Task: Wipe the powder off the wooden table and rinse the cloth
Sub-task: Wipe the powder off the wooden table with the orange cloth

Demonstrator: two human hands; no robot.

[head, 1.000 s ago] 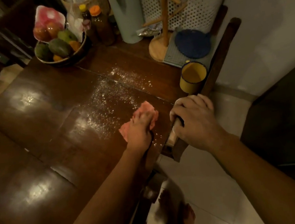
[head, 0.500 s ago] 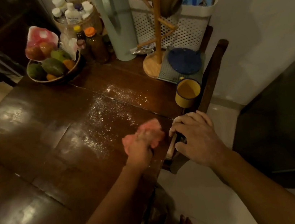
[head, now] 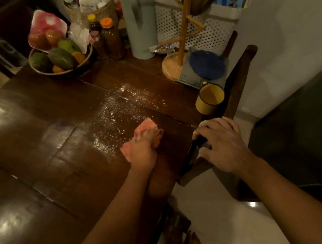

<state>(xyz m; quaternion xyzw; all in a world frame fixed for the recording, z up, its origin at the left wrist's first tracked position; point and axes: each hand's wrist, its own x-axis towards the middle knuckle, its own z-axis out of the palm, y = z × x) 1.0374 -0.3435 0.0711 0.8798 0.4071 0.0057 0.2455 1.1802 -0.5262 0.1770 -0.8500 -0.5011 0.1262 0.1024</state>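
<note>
Across the left and centre of the view spreads the wooden table [head: 34,139], dark and glossy, its right edge running down toward the person. Pale floor tiles [head: 221,216] fill the lower right, and a dark chair back [head: 241,81] stands just beside the table's right edge. At the table's far end sit a white perforated basket [head: 207,32], a tall pale green jug [head: 137,21], a fruit bowl [head: 64,73] and a wooden mug stand [head: 186,25], with capped bottles [head: 111,40] between the bowl and the jug. The powder [head: 118,115] lies scattered in a broad, white-speckled patch over the middle of the table, reaching from near the mug stand's base down to the cloth. The right hand [head: 221,144] is off the table, its fingers curled over the chair back's top rail, gripping it. The left hand [head: 143,151] lies on the table near the right edge, its fingers bent down over the pink cloth [head: 146,126], holding it bunched and pressed against the wood. A round blue mat [head: 208,64] lies beside the mug stand's base. A yellow mug [head: 209,99] stands upright near the table's edge, between the blue mat and the right hand, apart from both. The pink cloth sits at the near right margin of the powder, part of it showing beyond the fingertips and part to the left of the hand.
</note>
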